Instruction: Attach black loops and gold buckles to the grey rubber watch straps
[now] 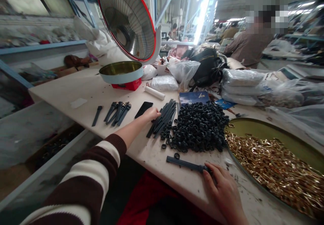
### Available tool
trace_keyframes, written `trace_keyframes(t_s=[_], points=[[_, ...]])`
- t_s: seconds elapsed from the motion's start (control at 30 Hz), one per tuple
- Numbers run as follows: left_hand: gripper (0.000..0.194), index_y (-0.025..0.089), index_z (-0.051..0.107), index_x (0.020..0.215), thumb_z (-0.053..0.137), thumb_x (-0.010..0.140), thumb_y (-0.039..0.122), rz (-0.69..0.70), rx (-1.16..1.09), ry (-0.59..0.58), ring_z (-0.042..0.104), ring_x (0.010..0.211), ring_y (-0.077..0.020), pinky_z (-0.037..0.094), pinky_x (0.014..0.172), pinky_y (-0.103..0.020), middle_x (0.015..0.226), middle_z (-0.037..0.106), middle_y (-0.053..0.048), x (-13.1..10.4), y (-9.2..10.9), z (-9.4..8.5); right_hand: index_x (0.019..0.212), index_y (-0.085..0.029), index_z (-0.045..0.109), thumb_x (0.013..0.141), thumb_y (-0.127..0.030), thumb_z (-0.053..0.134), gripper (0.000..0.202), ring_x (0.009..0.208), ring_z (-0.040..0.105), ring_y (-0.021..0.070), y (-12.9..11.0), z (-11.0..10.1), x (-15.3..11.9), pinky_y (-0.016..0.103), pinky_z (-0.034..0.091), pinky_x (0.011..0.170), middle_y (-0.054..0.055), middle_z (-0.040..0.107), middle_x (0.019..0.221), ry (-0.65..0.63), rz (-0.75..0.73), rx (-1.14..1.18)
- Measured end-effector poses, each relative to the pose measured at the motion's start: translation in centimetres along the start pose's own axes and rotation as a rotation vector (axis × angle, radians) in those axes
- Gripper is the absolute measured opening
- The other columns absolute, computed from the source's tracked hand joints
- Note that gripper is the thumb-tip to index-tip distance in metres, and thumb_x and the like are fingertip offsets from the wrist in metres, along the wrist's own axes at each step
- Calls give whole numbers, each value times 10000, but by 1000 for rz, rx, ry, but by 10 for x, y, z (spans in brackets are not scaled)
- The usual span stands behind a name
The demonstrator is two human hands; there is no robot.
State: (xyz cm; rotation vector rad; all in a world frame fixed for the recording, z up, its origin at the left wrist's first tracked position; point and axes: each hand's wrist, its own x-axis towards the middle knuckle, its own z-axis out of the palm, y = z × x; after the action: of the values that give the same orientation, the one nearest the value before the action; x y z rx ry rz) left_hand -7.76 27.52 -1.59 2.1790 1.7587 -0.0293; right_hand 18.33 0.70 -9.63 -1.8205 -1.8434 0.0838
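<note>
My left hand (151, 114) reaches across the table with its fingers closed at the left edge of a pile of flat dark straps (165, 117); its fingertips seem to pinch a strap there. Near the front edge, a single dark strap (183, 164) lies flat, and my right hand (224, 186) grips its right end, where a small loop sits. Between the hands rises a big heap of small black loops (202, 127), with one loose loop (176, 156) lying beside the held strap. Straps with buckles (117, 113) lie in a bunch farther left.
A large round tray (255, 125) of gold-coloured metal buckles stands on the right. Behind are a phone (143, 109), a white roll (155, 93), a blue booklet (193, 98) and a round tin (121, 78) below a red-rimmed heater (129, 19). A person (253, 42) sits at the back right.
</note>
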Motion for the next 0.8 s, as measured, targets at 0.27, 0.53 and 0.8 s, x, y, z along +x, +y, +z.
trace_keyframes(t_s=[0.27, 0.53, 0.8], points=[[258, 138, 552, 1037, 505, 850, 309, 38, -17, 14, 555, 939, -180, 455, 822, -392, 1049, 572, -68, -27, -30, 24, 1023, -174, 587, 843, -457, 394, 387, 925, 562, 243, 3, 2, 0, 401, 442, 810, 98, 601, 1031, -13, -3, 2], [229, 119, 566, 960, 512, 842, 308, -6, -81, 89, 573, 857, -165, 464, 773, -362, 945, 598, -58, -43, -37, 18, 1025, -167, 574, 850, -423, 403, 354, 934, 558, 239, -2, 1, -2, 400, 441, 824, 98, 600, 1021, 5, -25, -21], [280, 250, 594, 993, 573, 766, 413, 208, -259, 161, 597, 850, -103, 443, 731, -160, 932, 651, 38, -78, 26, 31, 1031, -164, 577, 847, -454, 384, 394, 929, 565, 254, 0, 3, -3, 410, 440, 811, 111, 603, 1032, 9, -39, -51]])
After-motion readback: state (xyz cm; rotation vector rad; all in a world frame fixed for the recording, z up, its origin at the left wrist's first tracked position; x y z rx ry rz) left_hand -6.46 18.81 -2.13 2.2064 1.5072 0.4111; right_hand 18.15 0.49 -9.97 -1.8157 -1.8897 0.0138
